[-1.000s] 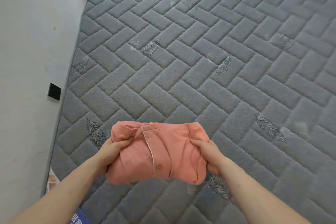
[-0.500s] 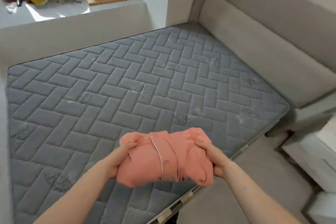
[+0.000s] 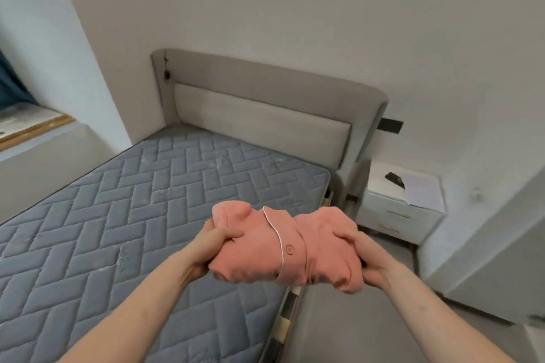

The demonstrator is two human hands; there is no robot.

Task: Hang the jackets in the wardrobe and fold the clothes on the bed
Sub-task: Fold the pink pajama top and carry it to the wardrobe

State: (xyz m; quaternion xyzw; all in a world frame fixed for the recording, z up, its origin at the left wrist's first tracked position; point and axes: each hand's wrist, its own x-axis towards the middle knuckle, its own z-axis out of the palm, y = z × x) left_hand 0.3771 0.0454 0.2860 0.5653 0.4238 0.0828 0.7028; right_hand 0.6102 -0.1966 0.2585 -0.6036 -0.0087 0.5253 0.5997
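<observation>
The folded pink pajama top is held in the air above the near right edge of the mattress, its long axis running left to right between the hands. The left hand grips the left end, fingers curled round the fabric; the right hand grips the right end likewise. Both hands are equally near. Relative to the mattress, the white nightstand stands just beyond its right head corner

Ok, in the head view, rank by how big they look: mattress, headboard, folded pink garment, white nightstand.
1. mattress
2. headboard
3. and 4. folded pink garment and white nightstand: the garment looks somewhat bigger, but it is held close to the camera, so unsure.
</observation>
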